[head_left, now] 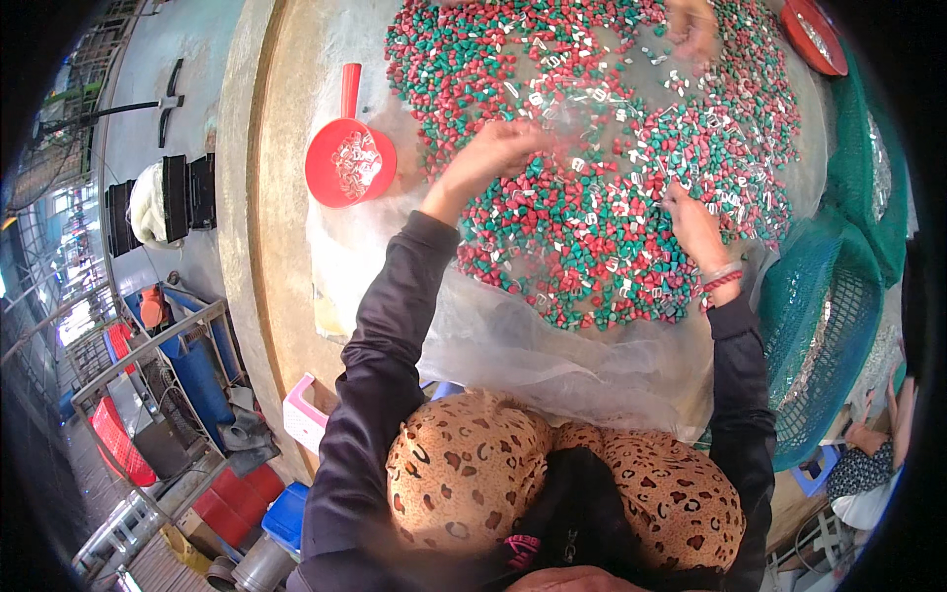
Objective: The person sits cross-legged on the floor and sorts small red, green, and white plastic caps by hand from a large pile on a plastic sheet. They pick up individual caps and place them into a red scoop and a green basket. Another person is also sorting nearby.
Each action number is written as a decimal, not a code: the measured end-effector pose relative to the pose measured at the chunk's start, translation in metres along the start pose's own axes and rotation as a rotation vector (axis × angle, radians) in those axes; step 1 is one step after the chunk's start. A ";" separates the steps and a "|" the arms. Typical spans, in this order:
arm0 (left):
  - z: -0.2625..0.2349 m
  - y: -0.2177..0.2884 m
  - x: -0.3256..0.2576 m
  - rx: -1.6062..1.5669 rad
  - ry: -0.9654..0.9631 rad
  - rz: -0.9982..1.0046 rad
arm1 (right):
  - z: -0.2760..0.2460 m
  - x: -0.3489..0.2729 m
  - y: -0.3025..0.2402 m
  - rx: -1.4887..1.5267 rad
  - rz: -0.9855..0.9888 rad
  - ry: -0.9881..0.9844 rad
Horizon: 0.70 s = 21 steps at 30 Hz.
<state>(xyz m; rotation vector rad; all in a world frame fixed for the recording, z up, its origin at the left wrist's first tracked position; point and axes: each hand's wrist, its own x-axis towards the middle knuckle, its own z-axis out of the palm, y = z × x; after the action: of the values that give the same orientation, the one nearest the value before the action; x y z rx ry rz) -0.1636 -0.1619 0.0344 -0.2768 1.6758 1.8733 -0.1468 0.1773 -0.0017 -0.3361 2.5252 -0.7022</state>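
Note:
A wide spread of small red and green cone-like pieces [592, 281], with small white and clear hook-like pieces mixed in, lies on a pale sheet in front of me. My left hand [498, 153] is over its left part, the fingertips smeared by motion, so their grip is unclear. Near the middle right, my right hand [697, 227] has thumb and fingers drawn together low over the pieces; what they pinch, if anything, is too small to make out. A red and white band circles that wrist. Left of the spread sits a red long-handled scoop [319, 170] holding clear pieces.
Another person's hand [693, 30] reaches over the far edge of the spread. A red dish [815, 39] stands at far right, above green mesh netting [824, 326] holding shiny pieces. A pink plastic stool [304, 414] is at lower left. The translucent sheet [562, 365] hangs toward my knees.

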 end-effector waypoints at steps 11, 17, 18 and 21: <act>-0.022 -0.045 0.073 1.285 0.325 0.148 | -0.067 -0.079 -0.025 2.167 -0.359 -0.364; -0.050 -0.009 0.074 1.011 0.519 0.362 | -0.095 -0.094 -0.033 1.905 -0.436 -0.281; -0.043 -0.006 0.073 1.043 0.459 0.392 | -0.097 -0.094 -0.034 1.868 -0.432 -0.290; -0.017 -0.009 0.077 1.175 0.241 0.434 | -0.096 -0.092 -0.037 1.849 -0.423 -0.284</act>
<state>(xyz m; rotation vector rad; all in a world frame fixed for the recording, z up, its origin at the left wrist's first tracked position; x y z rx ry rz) -0.2241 -0.1549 -0.0168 0.3876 2.8327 0.8053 -0.1153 0.2189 0.1264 -0.1965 0.7318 -2.4059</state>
